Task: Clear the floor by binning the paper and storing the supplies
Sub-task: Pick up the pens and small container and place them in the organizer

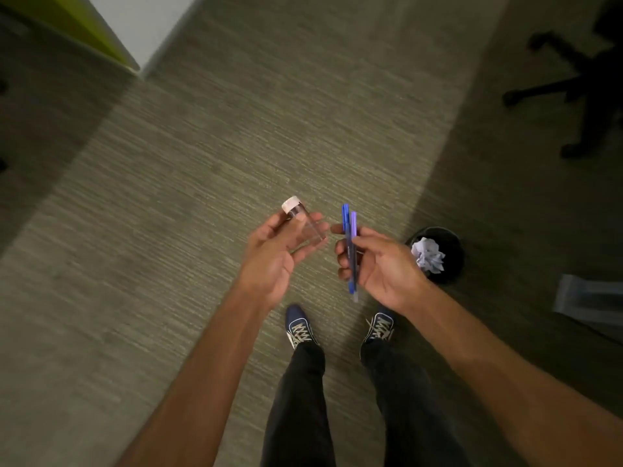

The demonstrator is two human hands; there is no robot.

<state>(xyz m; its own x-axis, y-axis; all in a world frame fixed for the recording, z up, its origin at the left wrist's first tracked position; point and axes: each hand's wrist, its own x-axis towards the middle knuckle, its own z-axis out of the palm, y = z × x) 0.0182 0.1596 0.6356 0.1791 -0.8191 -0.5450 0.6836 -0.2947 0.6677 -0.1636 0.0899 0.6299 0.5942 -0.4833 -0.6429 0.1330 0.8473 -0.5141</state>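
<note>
My left hand (274, 251) holds a small clear container (305, 221) with a pale cap, tilted up to the left. My right hand (381, 264) grips two blue pens (349, 227) side by side, their tips pointing up and away from me. The two hands are close together at chest height above the carpet. A black round bin (453, 264) stands on the floor to the right of my right hand, with crumpled white paper (427, 255) inside it.
Grey-green carpet (202, 163) spreads ahead. My two feet in blue sneakers (300, 326) stand below the hands. A black office chair base (573, 89) is at the upper right, a grey object (590, 298) at the right edge, a green and white panel (111, 25) upper left.
</note>
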